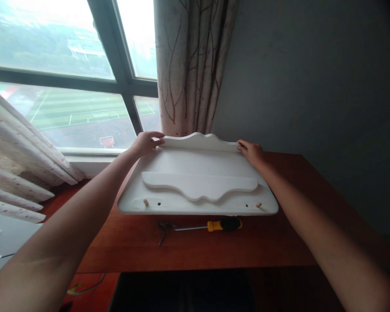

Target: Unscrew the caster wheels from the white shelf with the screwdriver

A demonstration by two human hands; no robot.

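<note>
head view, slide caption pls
Left hand and right hand hold a wavy strip at the far edge of a white board, screwdriver in front.

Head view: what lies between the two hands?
A wavy-topped white strip spans it, one end at the left hand, the other at the right hand; the head view shows this.

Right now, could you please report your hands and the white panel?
Left hand, right hand: holding opposite ends of rear wavy strip. White panel on table. Screwdriver in front, blocking neither hand.
</note>
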